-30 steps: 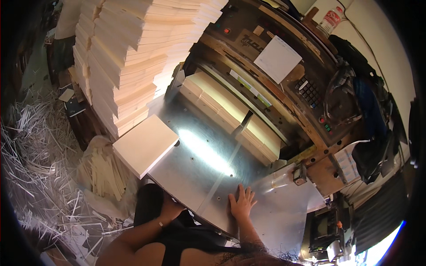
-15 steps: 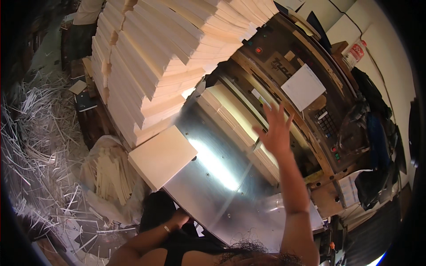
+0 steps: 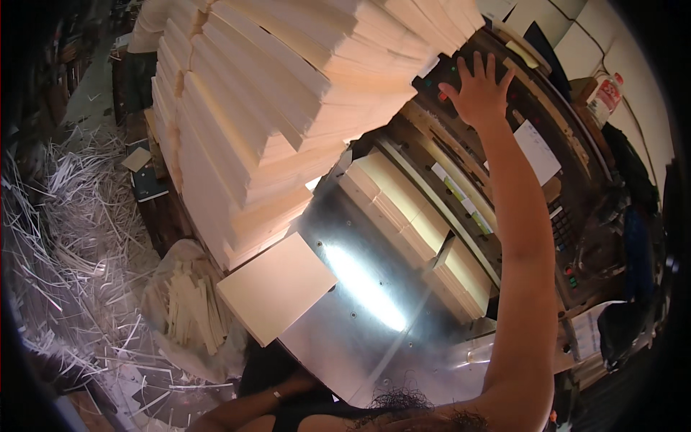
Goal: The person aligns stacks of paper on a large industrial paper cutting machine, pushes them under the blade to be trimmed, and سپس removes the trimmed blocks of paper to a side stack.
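My right hand (image 3: 479, 93) reaches far over the machine's dark control panel (image 3: 522, 101), its fingers spread beside the red and green buttons. Nothing is in it, and whether it touches the panel I cannot tell. My left hand (image 3: 299, 385) is low by the near edge of the metal table (image 3: 360, 353), its fingers dim and hidden. Cream paper blocks (image 3: 403, 216) stand in a row along the machine's lit slot. On the table's left corner lies a squared cream paper stack (image 3: 277, 288). A tall pile of cream paper (image 3: 259, 122) rises behind it.
A clear bag of paper strips (image 3: 194, 309) stands left of the table, with shredded paper (image 3: 93, 230) over the floor. A white sheet (image 3: 536, 151) and a keypad (image 3: 563, 227) are on the panel. At the far right is a red-and-white bottle (image 3: 606, 97).
My right hand has moved from above the slot to the far end of the panel, fingers still spread. My left hand stays low by the table edge. The view has shifted slightly.
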`<state>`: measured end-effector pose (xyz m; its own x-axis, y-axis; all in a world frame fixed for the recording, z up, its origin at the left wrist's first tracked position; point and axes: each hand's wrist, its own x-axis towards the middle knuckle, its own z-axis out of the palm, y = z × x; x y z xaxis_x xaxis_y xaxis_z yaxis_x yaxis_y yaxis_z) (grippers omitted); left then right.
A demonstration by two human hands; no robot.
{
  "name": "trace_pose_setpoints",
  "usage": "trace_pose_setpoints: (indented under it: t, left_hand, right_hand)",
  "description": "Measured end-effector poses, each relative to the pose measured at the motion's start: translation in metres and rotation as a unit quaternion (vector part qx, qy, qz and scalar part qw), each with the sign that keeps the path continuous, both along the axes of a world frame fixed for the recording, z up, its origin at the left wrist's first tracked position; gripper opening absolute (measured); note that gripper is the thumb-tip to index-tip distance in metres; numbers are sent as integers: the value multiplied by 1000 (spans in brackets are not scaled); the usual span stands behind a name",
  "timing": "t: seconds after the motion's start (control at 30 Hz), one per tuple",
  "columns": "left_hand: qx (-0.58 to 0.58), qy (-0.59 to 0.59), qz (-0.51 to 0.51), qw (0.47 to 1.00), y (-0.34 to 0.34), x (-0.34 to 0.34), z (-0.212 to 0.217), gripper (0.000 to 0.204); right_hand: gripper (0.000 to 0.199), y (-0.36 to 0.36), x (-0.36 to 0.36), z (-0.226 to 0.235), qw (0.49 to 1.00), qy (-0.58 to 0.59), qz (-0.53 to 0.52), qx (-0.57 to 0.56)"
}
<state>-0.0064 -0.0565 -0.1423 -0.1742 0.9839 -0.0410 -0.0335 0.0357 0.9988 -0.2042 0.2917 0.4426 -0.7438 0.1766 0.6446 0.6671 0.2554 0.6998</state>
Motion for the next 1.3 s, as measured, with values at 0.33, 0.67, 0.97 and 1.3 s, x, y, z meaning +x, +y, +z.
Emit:
trace_pose_setpoints:
  t: [0.33, 0.67, 0.97, 1.3]
  left_hand:
    - [-38, -24, 44, 998, -9, 0, 7, 58]
    - [-361, 65, -215, 905, -70, -52, 131, 57]
    - [86, -113, 78, 987, 81, -5, 219, 47]
    - [201, -214, 391, 873, 391, -138, 178, 87]
  right_hand:
    - [67, -14, 83, -83, 892, 99, 408, -169]
    - [73, 57, 247, -407, 604, 502, 262, -561]
    - [89, 93, 211, -438, 513, 606, 203, -574]
    - [77, 141, 179, -434, 506, 690, 180, -485]
